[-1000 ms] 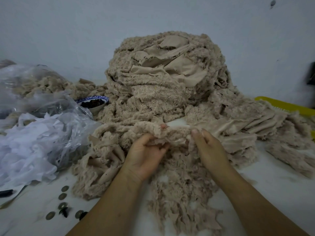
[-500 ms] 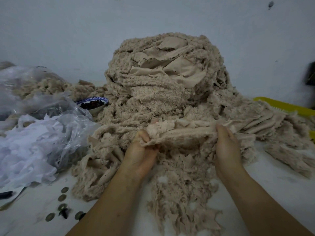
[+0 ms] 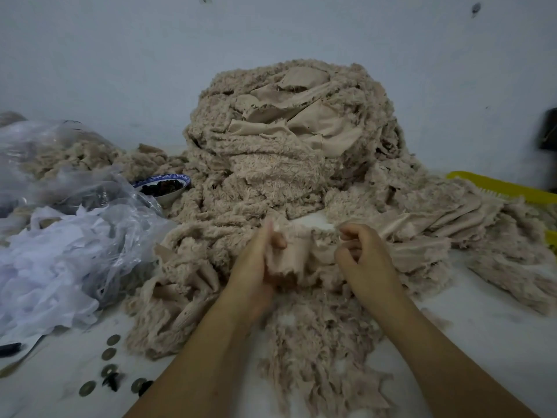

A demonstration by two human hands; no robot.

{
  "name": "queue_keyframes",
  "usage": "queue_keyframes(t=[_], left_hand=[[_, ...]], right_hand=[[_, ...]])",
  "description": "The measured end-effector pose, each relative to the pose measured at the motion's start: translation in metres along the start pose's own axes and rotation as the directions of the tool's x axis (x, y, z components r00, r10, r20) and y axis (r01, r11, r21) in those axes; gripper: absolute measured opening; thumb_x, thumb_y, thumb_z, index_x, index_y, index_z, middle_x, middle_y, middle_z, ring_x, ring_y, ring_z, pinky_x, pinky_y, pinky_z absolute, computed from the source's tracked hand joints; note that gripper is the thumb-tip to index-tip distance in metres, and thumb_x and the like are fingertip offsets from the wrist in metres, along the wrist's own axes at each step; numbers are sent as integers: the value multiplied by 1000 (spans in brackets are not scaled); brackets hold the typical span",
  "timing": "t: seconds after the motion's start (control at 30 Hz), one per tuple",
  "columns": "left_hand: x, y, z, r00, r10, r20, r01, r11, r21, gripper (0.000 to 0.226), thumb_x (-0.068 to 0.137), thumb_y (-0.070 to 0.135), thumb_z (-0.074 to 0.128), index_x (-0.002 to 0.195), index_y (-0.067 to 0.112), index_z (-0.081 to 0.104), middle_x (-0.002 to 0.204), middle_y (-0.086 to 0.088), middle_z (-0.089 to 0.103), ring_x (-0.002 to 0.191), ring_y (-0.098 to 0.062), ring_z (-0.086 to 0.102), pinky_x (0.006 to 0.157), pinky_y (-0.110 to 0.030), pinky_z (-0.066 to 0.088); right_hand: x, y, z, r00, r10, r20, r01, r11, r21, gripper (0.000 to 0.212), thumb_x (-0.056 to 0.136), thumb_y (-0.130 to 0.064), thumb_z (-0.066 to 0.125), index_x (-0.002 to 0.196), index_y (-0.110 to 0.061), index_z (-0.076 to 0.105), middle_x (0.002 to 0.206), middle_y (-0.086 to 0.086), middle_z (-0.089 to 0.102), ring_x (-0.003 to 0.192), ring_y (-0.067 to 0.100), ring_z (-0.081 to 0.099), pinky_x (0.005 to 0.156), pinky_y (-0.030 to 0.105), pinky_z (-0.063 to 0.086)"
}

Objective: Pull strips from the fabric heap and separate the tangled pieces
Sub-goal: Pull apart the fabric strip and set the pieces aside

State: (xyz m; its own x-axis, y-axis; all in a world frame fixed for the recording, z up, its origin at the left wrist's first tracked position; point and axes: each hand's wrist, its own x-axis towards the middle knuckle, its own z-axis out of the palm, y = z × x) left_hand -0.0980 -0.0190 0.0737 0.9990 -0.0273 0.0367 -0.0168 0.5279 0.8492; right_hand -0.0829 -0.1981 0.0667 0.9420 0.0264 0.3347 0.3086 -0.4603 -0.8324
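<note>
A tall heap of beige fuzzy fabric strips rises in the middle of the white table, spreading toward me and to the right. At its foot my left hand grips a bunched beige fabric piece, thumb over its top edge. My right hand is curled just right of that piece, its fingers pinching the strip's other end. A ragged clump of loose strips lies between my forearms.
A crumpled clear plastic bag with white scraps sits at the left. A blue-rimmed bowl of dark bits stands behind it. Several coins and dark bits lie near the front left. A yellow tray edge shows at the right.
My hands had stretched a strip wide apart half a second ago; they have since come back together, and the strip is bunched between them.
</note>
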Motion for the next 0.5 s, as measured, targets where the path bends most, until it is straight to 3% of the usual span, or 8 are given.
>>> queue_keyframes(t=[0.1,0.17,0.23,0.3,0.37,0.43,0.5], left_hand=[[-5,-5,4,1000,8,27,-14,973,230,24,79,38,79,85,19,66,85,-10,70,71,-21,65,58,-32,55],[-7,-7,5,995,45,94,-79,913,401,4,82,30,69,84,26,68,78,-9,66,68,-19,60,62,-28,51],[-11,-9,7,984,69,167,-149,835,530,16,84,22,55,77,30,67,64,-3,60,56,-12,53,52,-19,44],[-13,-9,12,981,90,169,-177,767,617,22,81,21,50,71,32,65,62,3,58,55,-7,51,49,-14,41],[-12,-10,13,981,137,136,-193,717,670,23,80,24,48,74,35,67,69,11,63,63,-3,56,55,-13,44],[-9,-9,11,980,186,67,-180,708,683,24,82,31,47,87,44,68,87,22,67,77,0,62,67,-21,50],[-6,-9,7,979,201,40,-181,755,630,30,86,33,51,103,52,66,109,22,66,97,-3,65,82,-29,56]], right_hand=[[-3,-9,4,986,-158,60,163,981,-106,48,96,-26,54,143,-29,43,135,-18,39,128,0,38,105,20,32],[-3,-10,7,959,-240,152,265,949,-172,54,100,-22,52,150,-31,36,136,-23,32,129,-7,27,105,12,22],[-2,-8,9,934,-281,220,325,924,-200,56,100,-14,51,151,-30,36,133,-21,33,127,-8,25,102,6,18],[-1,-6,9,918,-310,249,368,899,-238,47,97,-7,51,142,-22,51,128,-16,43,123,-2,31,97,3,20],[0,-4,9,945,-267,190,302,933,-193,28,98,-10,49,121,-20,62,114,-18,51,105,0,42,83,4,29],[2,-2,8,990,-91,106,95,995,-33,12,99,-23,46,99,-24,58,95,-16,54,84,2,51,66,8,37],[3,0,6,996,49,78,-61,985,160,23,101,-31,45,88,-22,62,84,-7,66,75,5,61,61,14,42]])
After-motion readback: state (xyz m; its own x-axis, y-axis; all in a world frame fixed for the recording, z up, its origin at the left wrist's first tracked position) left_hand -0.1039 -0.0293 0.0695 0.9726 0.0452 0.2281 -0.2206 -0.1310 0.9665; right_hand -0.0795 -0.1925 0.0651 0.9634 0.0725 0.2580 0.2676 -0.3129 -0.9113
